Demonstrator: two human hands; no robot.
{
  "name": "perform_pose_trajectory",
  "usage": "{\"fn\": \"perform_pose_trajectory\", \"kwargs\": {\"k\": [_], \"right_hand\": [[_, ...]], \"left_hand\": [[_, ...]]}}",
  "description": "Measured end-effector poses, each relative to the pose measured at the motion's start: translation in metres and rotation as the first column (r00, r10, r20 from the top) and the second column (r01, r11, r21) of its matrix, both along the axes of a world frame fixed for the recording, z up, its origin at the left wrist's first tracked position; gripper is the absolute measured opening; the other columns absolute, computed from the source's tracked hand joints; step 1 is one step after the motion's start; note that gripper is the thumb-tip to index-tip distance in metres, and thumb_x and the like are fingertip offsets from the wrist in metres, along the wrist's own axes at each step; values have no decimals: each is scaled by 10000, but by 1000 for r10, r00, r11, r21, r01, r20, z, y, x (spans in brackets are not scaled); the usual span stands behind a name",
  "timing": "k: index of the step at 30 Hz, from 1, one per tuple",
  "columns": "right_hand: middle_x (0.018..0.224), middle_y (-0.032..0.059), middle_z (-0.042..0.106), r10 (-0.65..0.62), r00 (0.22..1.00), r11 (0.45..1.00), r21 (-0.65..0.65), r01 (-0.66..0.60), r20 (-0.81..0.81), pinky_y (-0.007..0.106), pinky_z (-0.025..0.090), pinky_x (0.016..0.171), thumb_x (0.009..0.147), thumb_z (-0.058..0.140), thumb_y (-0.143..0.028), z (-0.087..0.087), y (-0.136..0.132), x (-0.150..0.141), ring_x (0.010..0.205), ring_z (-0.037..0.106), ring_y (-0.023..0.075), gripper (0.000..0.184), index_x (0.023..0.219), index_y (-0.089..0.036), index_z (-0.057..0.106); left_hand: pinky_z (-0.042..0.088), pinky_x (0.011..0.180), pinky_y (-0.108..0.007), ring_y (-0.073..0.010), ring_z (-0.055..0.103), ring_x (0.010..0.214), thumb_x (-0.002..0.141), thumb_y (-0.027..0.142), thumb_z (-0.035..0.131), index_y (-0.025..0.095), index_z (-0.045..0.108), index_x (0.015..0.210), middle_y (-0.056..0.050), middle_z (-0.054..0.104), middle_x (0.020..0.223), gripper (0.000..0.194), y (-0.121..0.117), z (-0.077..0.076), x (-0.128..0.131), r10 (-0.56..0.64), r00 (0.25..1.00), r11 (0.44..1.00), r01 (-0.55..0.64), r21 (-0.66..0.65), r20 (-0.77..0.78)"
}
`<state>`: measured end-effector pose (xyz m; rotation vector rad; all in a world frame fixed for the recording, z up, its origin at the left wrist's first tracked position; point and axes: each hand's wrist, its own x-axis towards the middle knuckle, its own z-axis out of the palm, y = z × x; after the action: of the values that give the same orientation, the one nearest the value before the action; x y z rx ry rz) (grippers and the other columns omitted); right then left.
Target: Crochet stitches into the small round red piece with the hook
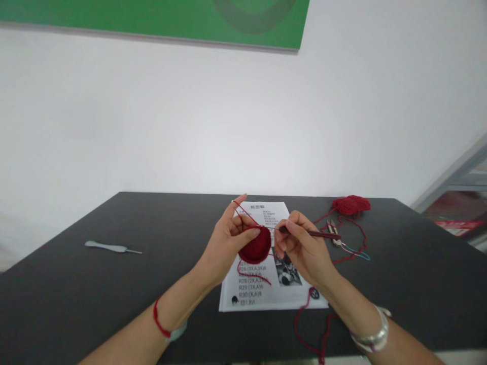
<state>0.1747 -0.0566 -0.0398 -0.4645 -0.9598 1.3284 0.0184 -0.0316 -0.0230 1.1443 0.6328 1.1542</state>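
Note:
My left hand pinches a round dark red crochet piece above the dark table, with the red yarn strand running over its raised forefinger. My right hand is closed round a dark red crochet hook, whose tip reaches toward the top edge of the piece. A printed pattern sheet lies flat under both hands. A red yarn ball rests at the back right, and its loose strand trails across the table to the front edge.
A second, light grey crochet hook lies on the left of the table. Small scissors and a thin coloured thread lie right of my hands. A white wall rises behind, with a green panel at the top.

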Motion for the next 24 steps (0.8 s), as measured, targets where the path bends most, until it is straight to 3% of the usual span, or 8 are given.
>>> {"fn": "perform_pose_trajectory", "kwargs": {"k": [6,12,24], "right_hand": [[617,-10,697,-17,1000,1000,-8,17,-1,192,513,434,761,750,-262,0,0,0,467,589,93,195,696,-184,584],[578,-13,681,-29,997,999,-18,30,68,184,514,412,728,775,-231,5,3,9,438,573,84,187,663,-171,610],[592,-20,673,-83,971,993,101,61,225,217,512,427,751,750,-224,7,4,20,450,570,93,164,677,-180,611]], "left_hand": [[423,634,-231,-95,569,641,650,100,737,177,399,1367,42,627,713,796,1,4,0,-17,1000,998,18,-58,22],[417,615,-229,-91,563,627,663,123,734,188,403,1391,42,632,706,803,1,4,-2,1,1000,1000,-1,9,-27],[424,599,-227,-89,557,614,677,139,726,193,412,1395,43,636,714,786,-1,8,-5,14,994,999,-11,32,-113]]}}
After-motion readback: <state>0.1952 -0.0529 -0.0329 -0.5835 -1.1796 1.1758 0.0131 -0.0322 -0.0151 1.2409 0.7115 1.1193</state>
